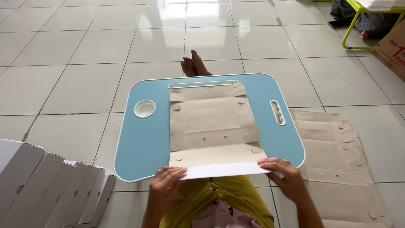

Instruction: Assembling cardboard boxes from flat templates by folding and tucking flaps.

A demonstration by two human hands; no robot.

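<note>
Starting at the far left, a row of folded white boxes leans on the tiled floor, near the blue lap worktop but apart from it; a knock from an elbow could probably tip the row over. On the worktop's left side sits a round white cup recess, clear of the work. In the middle lies the flat die-cut cardboard blank, brown side up, its top edge just below the long slot and its near flap turned up so the white face shows. The left hand pinches that flap's left corner, its grip closed on the card; the right hand pins the flap's right end with fingers laid flat, thumb beneath as far as can be seen. The blank overhangs the near edge of the worktop, so uneven pressure from the two hands may bend the flap off its score line or slide the whole sheet toward the lap. To the right, past the oval handle slot, a stack of more flat blanks rests on the floor, touching or just beside the worktop's edge; a shifted knee could likely scatter it.
</note>
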